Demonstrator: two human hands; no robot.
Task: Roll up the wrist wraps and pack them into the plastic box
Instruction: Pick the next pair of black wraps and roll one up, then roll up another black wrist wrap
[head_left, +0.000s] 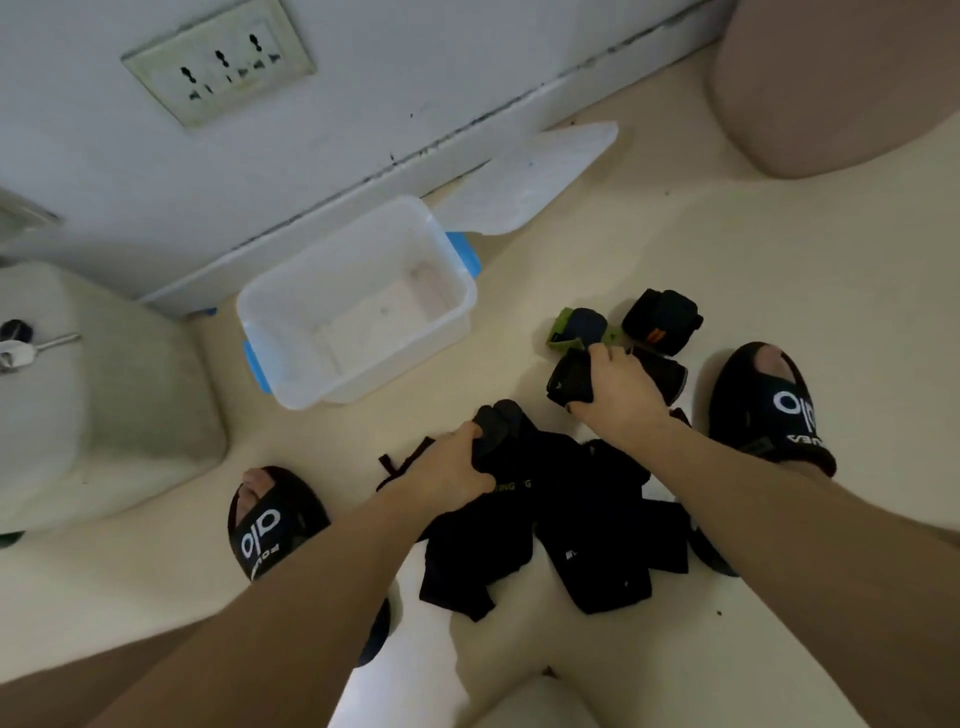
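Observation:
A white plastic box (291, 317) with blue latches stands open and empty on the cream floor. Its lid (524, 182) leans against the wall behind it. A heap of loose black wrist wraps (582, 530) lies between my feet. My left hand (447, 467) grips a rolled black wrap (493, 421) at the heap's far edge. My right hand (618, 389) grips another rolled black wrap (569, 379). Just beyond it sit a green-and-dark rolled wrap (579, 325) and a black rolled wrap with an orange mark (662, 314).
My feet in black slides (275, 519) (769, 400) flank the heap. A pale cushioned seat (78, 395) stands at left, a pinkish one (841, 78) at top right. The wall carries a socket plate (218, 60).

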